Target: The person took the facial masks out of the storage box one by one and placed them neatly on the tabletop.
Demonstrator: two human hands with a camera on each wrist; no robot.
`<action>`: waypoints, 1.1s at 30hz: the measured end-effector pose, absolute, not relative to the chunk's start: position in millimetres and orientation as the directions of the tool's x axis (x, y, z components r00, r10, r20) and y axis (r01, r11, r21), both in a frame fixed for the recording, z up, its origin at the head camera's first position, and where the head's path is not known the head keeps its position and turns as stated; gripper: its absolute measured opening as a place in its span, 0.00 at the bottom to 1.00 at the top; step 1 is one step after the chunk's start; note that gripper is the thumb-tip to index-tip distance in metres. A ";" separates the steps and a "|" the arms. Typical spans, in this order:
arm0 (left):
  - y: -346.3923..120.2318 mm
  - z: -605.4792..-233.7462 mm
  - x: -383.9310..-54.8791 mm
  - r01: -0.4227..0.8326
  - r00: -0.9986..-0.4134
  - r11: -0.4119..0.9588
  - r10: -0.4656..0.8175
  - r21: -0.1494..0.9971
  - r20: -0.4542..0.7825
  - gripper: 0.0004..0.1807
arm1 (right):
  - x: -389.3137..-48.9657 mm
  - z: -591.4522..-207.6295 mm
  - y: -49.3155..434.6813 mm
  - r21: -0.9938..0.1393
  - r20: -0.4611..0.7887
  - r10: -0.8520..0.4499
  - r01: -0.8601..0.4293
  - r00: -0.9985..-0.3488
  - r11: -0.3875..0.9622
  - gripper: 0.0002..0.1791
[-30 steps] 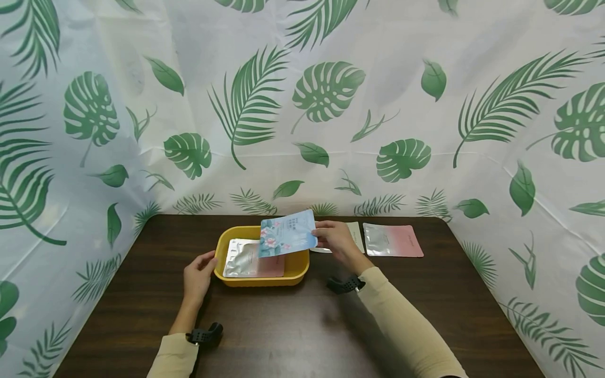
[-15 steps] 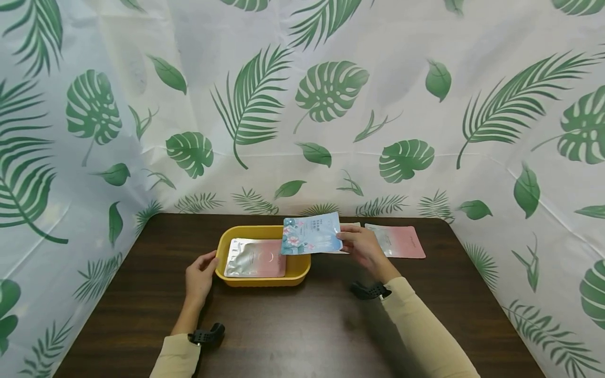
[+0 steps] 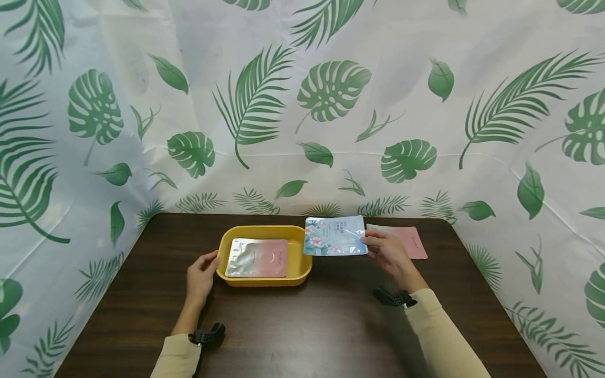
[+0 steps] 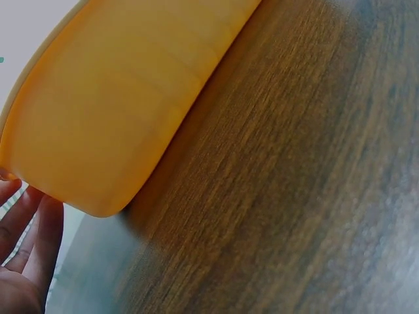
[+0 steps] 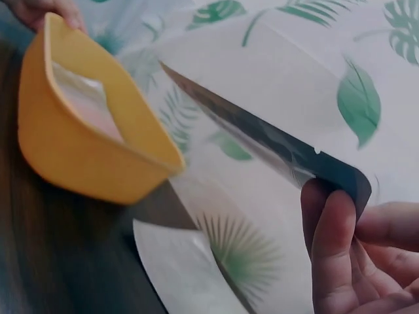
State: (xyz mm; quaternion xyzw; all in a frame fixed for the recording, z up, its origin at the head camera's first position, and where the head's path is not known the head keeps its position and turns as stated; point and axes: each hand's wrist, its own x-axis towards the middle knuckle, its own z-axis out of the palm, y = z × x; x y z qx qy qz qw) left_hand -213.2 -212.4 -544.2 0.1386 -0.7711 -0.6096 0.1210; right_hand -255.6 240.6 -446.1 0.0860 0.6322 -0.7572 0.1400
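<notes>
1. The right hand (image 3: 388, 255) pinches the blue floral sachet (image 3: 335, 235) by its right edge, thumb on top and fingers curled beneath, and holds it in the air just right of the yellow tray (image 3: 302, 268).
2. The left hand (image 3: 200, 276) rests with relaxed, nearly straight fingers against the tray's left wall, steadying it near the middle of the table (image 3: 293, 336).
3. A pink-and-silver sachet (image 3: 257, 258) lies flat inside the tray; another pink sachet (image 3: 412, 241) lies near the table's far right edge, partly behind the right hand.
4. In the right wrist view a pale sachet (image 5: 180, 265) lies on the table below the held one.
5. To handle the held sachet well, I judge a firm edge pinch best, kept level so the thin packet does not flop or catch the tray rim.
6. The bracing hand should stay light so the tray does not slide.
</notes>
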 end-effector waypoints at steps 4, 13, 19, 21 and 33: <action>-212.6 -545.7 -213.1 -0.047 -0.932 0.210 -0.362 0.977 0.033 0.17 | -252.3 -452.8 255.7 -0.935 -0.301 -0.111 0.316 -0.947 -0.160 0.06; -212.5 -546.9 -213.5 -0.040 -0.929 0.208 -0.368 0.977 0.040 0.16 | -243.4 -476.0 281.8 -0.933 -0.332 -0.092 0.341 -0.939 -0.112 0.05; -212.3 -546.0 -213.5 -0.036 -0.928 0.206 -0.371 0.978 0.044 0.16 | -239.8 -490.9 286.9 -0.931 -0.352 -0.077 0.358 -0.933 -0.076 0.07; -212.2 -546.0 -213.5 -0.034 -0.928 0.207 -0.371 0.978 0.046 0.16 | -238.3 -495.7 286.8 -0.930 -0.357 -0.079 0.362 -0.931 -0.068 0.07; -212.0 -543.8 -212.1 -0.051 -0.936 0.186 -0.351 0.981 0.018 0.19 | -233.2 -515.2 280.4 -0.927 -0.360 -0.097 0.367 -0.928 -0.074 0.07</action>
